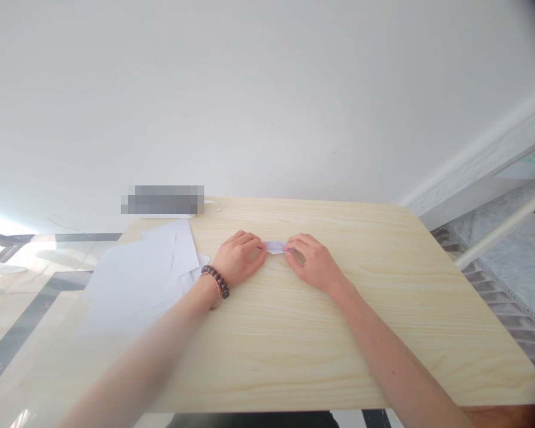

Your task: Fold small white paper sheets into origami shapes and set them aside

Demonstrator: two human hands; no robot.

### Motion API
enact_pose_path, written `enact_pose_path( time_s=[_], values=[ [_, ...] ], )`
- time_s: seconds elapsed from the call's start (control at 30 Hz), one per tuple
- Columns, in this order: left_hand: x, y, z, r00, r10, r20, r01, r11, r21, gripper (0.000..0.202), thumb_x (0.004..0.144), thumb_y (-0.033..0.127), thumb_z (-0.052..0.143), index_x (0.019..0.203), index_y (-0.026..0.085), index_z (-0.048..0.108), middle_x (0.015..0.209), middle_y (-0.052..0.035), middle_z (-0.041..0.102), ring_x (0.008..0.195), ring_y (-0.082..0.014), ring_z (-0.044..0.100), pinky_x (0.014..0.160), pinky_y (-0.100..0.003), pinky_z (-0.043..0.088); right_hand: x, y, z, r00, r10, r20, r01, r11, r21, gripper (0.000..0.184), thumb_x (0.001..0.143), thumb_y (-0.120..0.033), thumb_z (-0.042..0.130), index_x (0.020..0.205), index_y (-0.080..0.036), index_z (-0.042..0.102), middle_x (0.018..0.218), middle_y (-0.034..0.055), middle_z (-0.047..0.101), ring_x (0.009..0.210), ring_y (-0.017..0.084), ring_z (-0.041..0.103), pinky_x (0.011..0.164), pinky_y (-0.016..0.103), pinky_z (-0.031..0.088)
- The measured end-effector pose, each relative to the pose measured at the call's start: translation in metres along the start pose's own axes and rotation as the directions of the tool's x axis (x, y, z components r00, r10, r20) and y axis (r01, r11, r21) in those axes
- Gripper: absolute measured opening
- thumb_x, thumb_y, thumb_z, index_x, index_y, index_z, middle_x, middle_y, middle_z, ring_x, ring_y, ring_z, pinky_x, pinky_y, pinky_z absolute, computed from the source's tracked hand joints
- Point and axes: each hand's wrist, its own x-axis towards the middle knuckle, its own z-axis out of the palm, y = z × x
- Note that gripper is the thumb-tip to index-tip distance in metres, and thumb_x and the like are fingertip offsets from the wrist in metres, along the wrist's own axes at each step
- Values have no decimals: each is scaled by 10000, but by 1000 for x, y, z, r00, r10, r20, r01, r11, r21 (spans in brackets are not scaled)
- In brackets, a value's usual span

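Note:
A small folded piece of white paper (274,246) lies near the middle of the light wooden table (339,333). My left hand (239,258), with a dark bead bracelet on its wrist, pinches the paper's left end with curled fingers. My right hand (311,263) pinches the right end the same way. Both hands rest low on the tabletop, with only a short strip of paper showing between them.
Several loose white sheets (138,273) overlap on the table's left part and hang past its edge. A blurred-out object (163,200) lies at the back left edge against a white wall. A tiled floor lies to the left; a metal rail (499,229) to the right.

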Motion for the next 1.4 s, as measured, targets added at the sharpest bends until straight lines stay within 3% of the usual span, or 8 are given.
enact_pose_path(
  time_s=[0.17,0.47,0.73,1.4],
  values=[
    [0,2,0,1000,-28,3,28,1000,-6,202,852,300,419,821,192,587,843,-37,606,830,-176,508,741,-312,421,0,-1,3,999,34,-28,-33,999,34,175,838,-218,428,778,-200,591,862,43,614,830,168,540,764,316,429],
    [0,7,-4,997,-19,69,18,1000,18,216,820,297,445,987,222,561,838,-31,583,804,-186,488,718,-320,407,0,-4,7,999,34,-28,-34,999,9,186,789,-177,469,929,-210,588,915,30,622,870,172,531,796,319,412],
    [0,10,0,996,-18,86,13,999,53,206,779,360,492,876,210,595,812,-41,560,793,-192,476,742,-339,398,0,-12,13,999,46,2,-45,993,-105,163,743,-266,538,874,-220,624,841,40,597,801,189,506,755,345,378],
    [0,12,2,995,-58,75,54,997,49,199,749,333,534,915,232,581,846,-31,551,806,-194,476,737,-333,392,0,-15,15,997,76,6,-74,990,-123,171,715,-272,567,875,-226,607,827,30,577,787,184,518,765,339,357]
  ],
)
